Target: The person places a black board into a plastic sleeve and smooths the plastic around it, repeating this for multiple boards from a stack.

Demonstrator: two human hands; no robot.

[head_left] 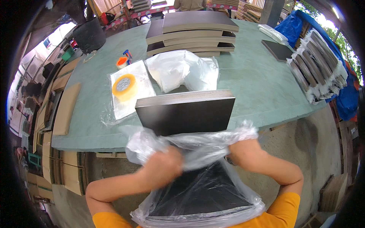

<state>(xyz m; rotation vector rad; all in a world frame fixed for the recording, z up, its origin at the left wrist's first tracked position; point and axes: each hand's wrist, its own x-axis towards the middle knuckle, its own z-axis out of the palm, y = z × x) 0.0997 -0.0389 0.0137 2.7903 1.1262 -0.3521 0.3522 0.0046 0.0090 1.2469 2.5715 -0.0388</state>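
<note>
The desk (258, 83) spreads beyond both hands, with a pile (197, 22) of dark-topped boards at its far side. Nearer the body than the hands is a clear bag (254, 197) around a black panel (197, 190); the left hand (164, 167) (blurred) and right hand (246, 152), apart from each other, both clutch its gathered plastic. Far right of them leans a wrapped stack (316, 64). Just beyond them, a black block (186, 116) shows pale edges on top. Behind it lies crumpled white plastic (167, 68); ahead of the left hand, a packet (131, 108) carries yellowish tape (131, 94), near a small orange roll (121, 62).
</note>
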